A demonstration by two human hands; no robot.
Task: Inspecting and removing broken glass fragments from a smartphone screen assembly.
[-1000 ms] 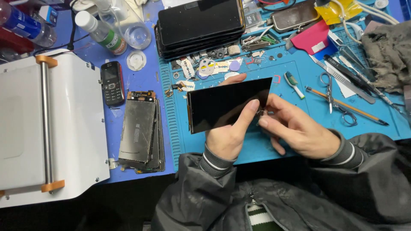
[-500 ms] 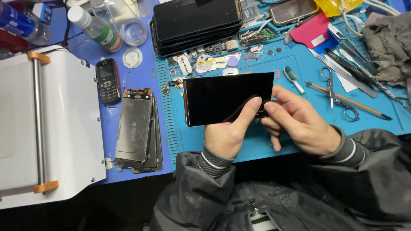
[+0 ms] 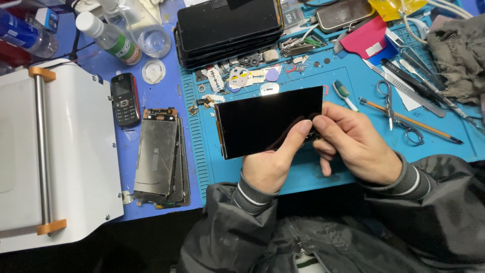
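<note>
Black screen panel (image 3: pixel 262 119) between both hands (image 3: pixel 323 146)

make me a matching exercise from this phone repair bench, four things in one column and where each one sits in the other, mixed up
Things:
1. black rectangular glass screen panel
2. small black keypad phone
3. silver metal scissors
4. clear plastic bottle with white cap

Places:
A. on the teal mat, right of the hands
B. held between the left hand and the right hand
C. top left, on the blue surface
D. beside the white machine, above the stack of worn panels

Pairs: 1-B, 2-D, 3-A, 4-C
</note>
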